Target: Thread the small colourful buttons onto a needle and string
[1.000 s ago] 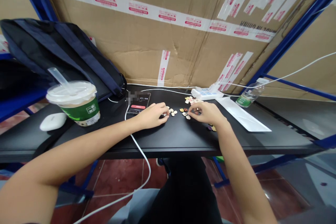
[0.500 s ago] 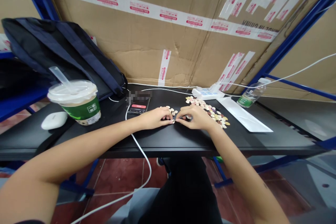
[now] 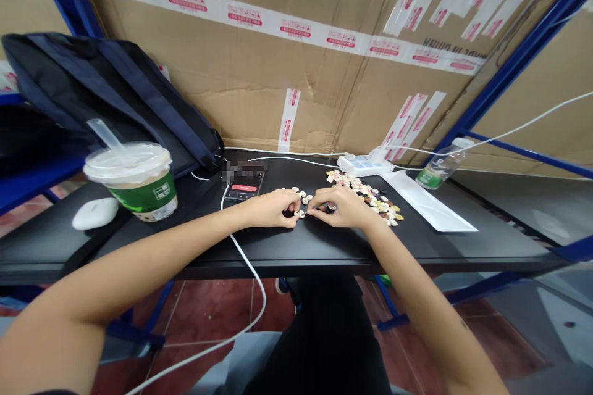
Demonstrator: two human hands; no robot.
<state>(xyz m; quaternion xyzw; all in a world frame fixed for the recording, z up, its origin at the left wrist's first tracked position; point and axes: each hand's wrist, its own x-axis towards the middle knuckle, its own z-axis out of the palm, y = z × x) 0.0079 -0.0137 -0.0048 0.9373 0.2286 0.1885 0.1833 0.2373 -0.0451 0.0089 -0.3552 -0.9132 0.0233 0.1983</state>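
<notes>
Fingers curled into a pinch, my left hand [image 3: 277, 207] is at the middle of the black table. Small pale button-like pieces [image 3: 301, 214] lie at its fingertips; the fingers hide part of one. My right hand [image 3: 341, 206] faces it from the right, its thumb and forefinger pressed together close to these pieces. What this pinch holds, if anything, is too small to make out. Just beyond the fingertips lies a loose group of similar pale pieces [image 3: 304, 197]. A larger spread heap of pale, yellow, pink and dark pieces [image 3: 365, 190] extends behind and right of my right hand.
On the left stand a lidded drink cup [image 3: 139, 185], a white case [image 3: 95, 213] and a backpack [image 3: 120, 86]. A phone [image 3: 244, 186] lies beyond my left forearm, with a white cable [image 3: 250, 265] nearby. Rightward are a power strip [image 3: 364, 165], white tray-like strip [image 3: 428, 202] and bottle [image 3: 440, 168].
My left fingertips have drawn slightly left, and more of the pale pieces shows between the hands. The right hand keeps its pinch, almost unmoved. The view has shifted slightly.
</notes>
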